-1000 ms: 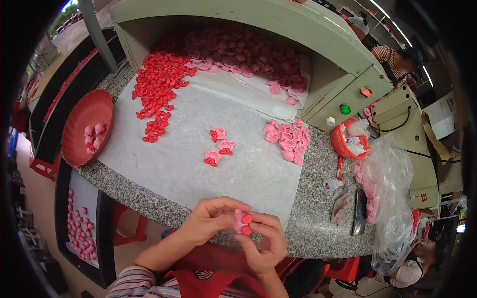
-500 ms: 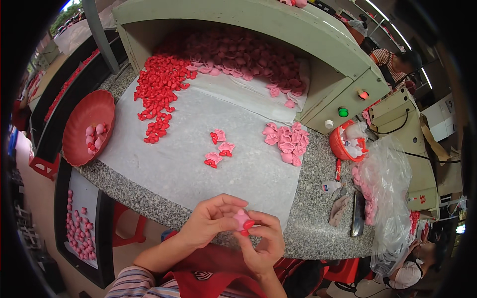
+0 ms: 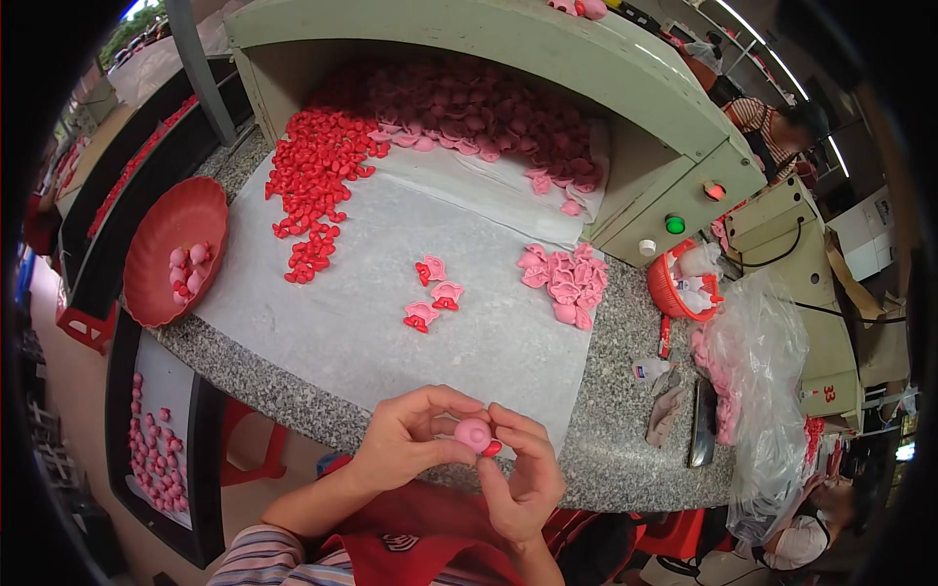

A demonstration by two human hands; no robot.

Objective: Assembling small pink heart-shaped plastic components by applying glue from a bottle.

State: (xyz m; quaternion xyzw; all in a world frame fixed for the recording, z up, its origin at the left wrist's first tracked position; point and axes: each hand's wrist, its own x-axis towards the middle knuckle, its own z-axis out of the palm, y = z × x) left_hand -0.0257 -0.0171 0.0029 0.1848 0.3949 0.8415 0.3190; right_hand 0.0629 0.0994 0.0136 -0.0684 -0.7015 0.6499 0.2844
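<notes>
Above my lap, at the bench's front edge, a small round pink toy figure (image 3: 473, 433) with red pieces at its lower right is pinched between both hands. My left hand (image 3: 410, 444) grips its left side with thumb and fingers. My right hand (image 3: 523, 479) has thumb and fingertips around the red pieces and right side. Farther in on the white sheet (image 3: 362, 283) lie three pink shells with red pieces (image 3: 446, 295). To their right is a pile of pink shells (image 3: 567, 278), and at the left spreads a heap of red pieces (image 3: 318, 176).
A pale green hooded cabinet (image 3: 645, 107) covers more pink shells at the back. A red scalloped bowl (image 3: 147, 244) with several pink figures stands left. On the right are an orange-red basket (image 3: 664, 283), a phone (image 3: 703, 435) and a clear plastic bag (image 3: 772, 391). A tray (image 3: 195, 439) sits lower left.
The pink figure has turned in my fingers, so its rounded side now faces up and less red shows. My right fingers have shifted their hold slightly.
</notes>
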